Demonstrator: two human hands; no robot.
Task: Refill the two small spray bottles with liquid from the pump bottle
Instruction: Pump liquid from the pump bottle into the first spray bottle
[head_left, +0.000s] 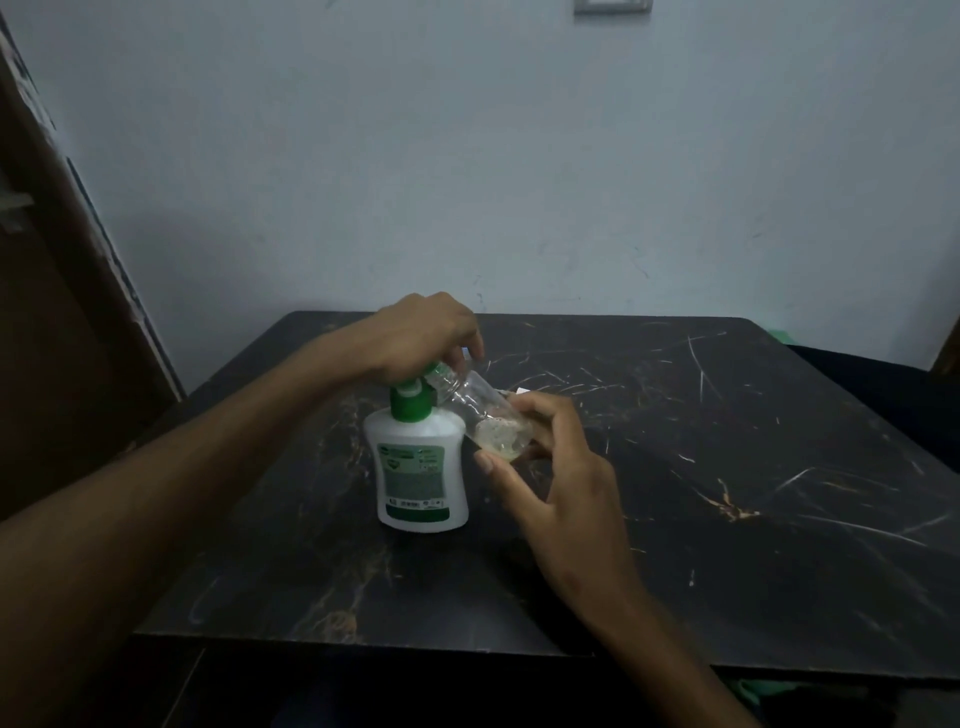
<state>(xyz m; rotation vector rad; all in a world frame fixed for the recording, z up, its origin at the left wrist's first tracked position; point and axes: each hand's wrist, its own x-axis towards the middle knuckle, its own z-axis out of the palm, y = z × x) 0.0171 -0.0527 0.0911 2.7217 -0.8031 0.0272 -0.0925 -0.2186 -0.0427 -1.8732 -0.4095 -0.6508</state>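
A white pump bottle (420, 467) with a green pump head stands upright on the dark table (727, 467). My left hand (421, 338) rests on top of the pump head, fingers curled over it. My right hand (545, 457) holds a small clear spray bottle (483, 410) by its base, tilted with its open neck against the pump spout. A little foamy yellowish liquid sits in the bottle's bottom. A second small bottle is not visible; a small white thing (521, 391) shows behind the held bottle.
The table has a dark marbled top with pale streaks. A pale wall stands close behind it, and a brown door frame (62, 260) runs along the left. A green object (777, 335) peeks past the table's right far edge.
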